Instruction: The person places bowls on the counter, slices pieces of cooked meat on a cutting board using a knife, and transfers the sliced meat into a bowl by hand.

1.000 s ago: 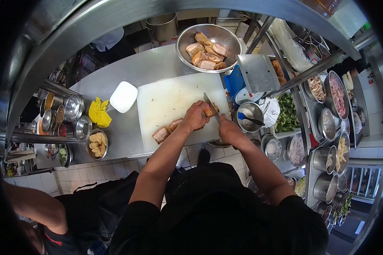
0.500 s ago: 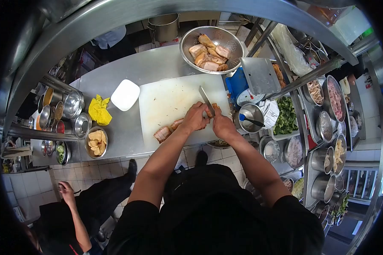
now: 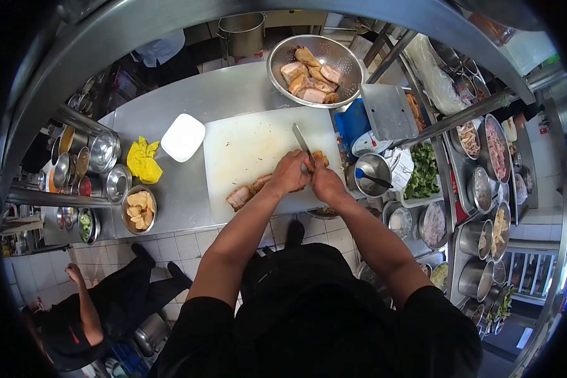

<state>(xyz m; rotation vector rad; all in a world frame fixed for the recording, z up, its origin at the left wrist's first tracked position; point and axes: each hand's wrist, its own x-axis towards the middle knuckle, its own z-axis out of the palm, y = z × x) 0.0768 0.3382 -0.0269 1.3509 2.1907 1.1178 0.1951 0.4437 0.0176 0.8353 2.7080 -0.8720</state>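
My right hand (image 3: 327, 183) is closed round the handle of a knife (image 3: 301, 140), whose blade points up and to the left over the white cutting board (image 3: 233, 142). My left hand (image 3: 288, 174) presses with bent fingers on the roasted meat beside the blade. One browned piece of meat (image 3: 320, 157) lies just right of the knife. Cut pieces of pork belly (image 3: 239, 198) lie at the board's lower left, partly under my left forearm. How much meat is under my left fingers is hidden.
A colander of meat (image 3: 309, 74) stands behind the board. To the left are a white dish (image 3: 183, 137), a yellow cloth (image 3: 144, 160) and a bowl of pale chunks (image 3: 140, 210). A bowl with a brush (image 3: 373, 176) stands right. A co-worker (image 3: 94, 309) is at the lower left.
The knife has tilted from its earlier angle and my right hand has shifted slightly left. The co-worker at the lower left has moved away from me.
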